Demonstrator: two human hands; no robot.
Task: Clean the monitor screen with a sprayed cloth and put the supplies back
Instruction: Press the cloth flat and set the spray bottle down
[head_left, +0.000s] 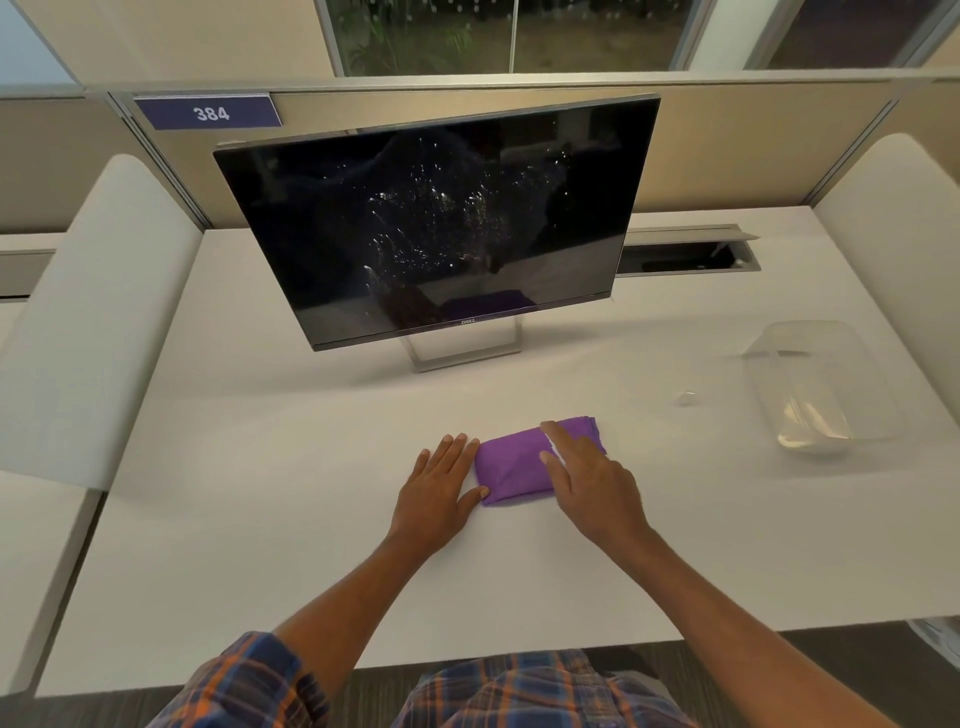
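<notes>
A folded purple cloth (511, 467) lies on the white desk (260, 519) in front of me. My left hand (441, 488) lies flat on the desk with straight fingers, its thumb against the cloth's left edge. My right hand (587, 478) rests on top of the cloth's right half, fingers straight. Behind the cloth stands a dark monitor (431, 223) on a metal stand (462, 348); specks and droplets glint across the middle of its screen. No spray bottle shows in this view.
A clear plastic container (815, 384) lies on the desk at the right, with a small clear bit (687, 399) beside it. An open cable slot (680, 257) sits behind the monitor at the right. White side panels flank the desk; a partition numbered 384 stands behind.
</notes>
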